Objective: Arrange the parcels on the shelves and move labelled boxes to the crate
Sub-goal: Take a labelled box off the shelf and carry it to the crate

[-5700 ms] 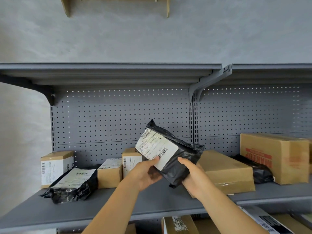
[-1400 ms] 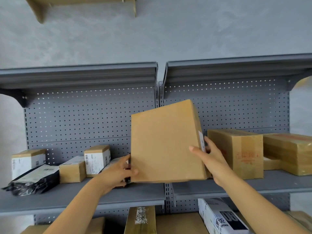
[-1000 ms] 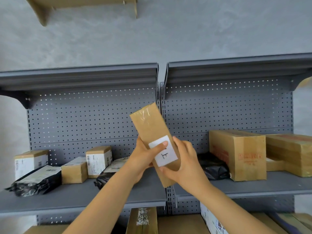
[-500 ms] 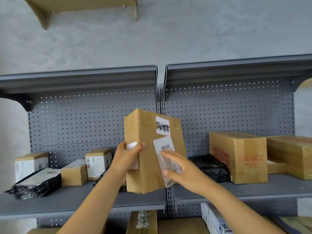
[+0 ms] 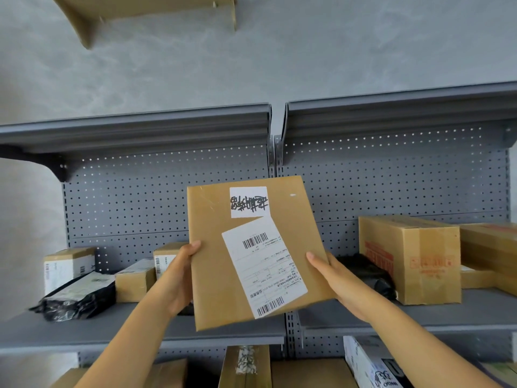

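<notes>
A flat cardboard box (image 5: 251,256) is held up in the air in front of the grey shelving, its broad face turned to the camera and tilted slightly, its top leaning toward eleven o'clock. On that face sit two white labels: a small one (image 5: 248,202) near the top edge, scribbled over in black marker, and a larger shipping label (image 5: 264,267) below it, skewed and carrying barcodes at its upper and lower ends (the print is too small to read). The left hand (image 5: 179,278) grips the box's left edge at nine o'clock, thumb on the front face and the fingers hidden behind. The right hand (image 5: 335,281) clasps the right edge at about four o'clock, thumb laid against the side, palm under the back.

Behind the box runs the middle shelf (image 5: 84,329) with its perforated back panel (image 5: 126,197). At eight o'clock from the box, a black poly mailer (image 5: 75,298) lies flat on the shelf, with three small labelled cartons (image 5: 134,284) standing just behind and beside it. At three o'clock, another black mailer (image 5: 369,273) lies against a large brown carton (image 5: 411,259) with red printing, and more cartons stand beyond it at the frame's edge. At six o'clock, on the level below, several more boxes (image 5: 246,365) show only their tops.
</notes>
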Demonstrator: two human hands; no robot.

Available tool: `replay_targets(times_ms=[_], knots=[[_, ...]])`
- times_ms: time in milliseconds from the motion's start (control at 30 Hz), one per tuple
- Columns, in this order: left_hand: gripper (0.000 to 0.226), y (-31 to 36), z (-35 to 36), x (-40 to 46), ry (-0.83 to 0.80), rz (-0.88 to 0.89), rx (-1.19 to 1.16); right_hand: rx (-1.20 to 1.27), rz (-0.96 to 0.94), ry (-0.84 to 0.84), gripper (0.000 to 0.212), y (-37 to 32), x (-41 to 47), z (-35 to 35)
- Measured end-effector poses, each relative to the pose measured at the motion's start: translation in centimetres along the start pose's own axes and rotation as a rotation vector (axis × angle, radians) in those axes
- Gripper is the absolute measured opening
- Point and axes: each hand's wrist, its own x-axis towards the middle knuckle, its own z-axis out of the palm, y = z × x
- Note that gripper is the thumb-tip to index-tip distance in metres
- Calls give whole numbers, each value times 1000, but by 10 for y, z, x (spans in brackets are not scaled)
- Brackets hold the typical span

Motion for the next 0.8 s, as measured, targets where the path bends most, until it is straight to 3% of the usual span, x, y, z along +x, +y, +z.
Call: replay_targets(times_ms=[167, 400, 700, 800], knots=[[60, 5, 2, -9, -33, -3, 10, 26, 1, 13, 78, -2, -1, 1], [41, 4, -2, -42, 22, 4, -78, 95, 23, 57, 77, -8, -5, 17], [38, 3, -35, -91, 38, -10, -79, 166, 96, 143, 55, -1, -54, 68], [40, 1, -55, -110, 5, -48, -82, 149, 120, 210, 72, 9, -82, 90]])
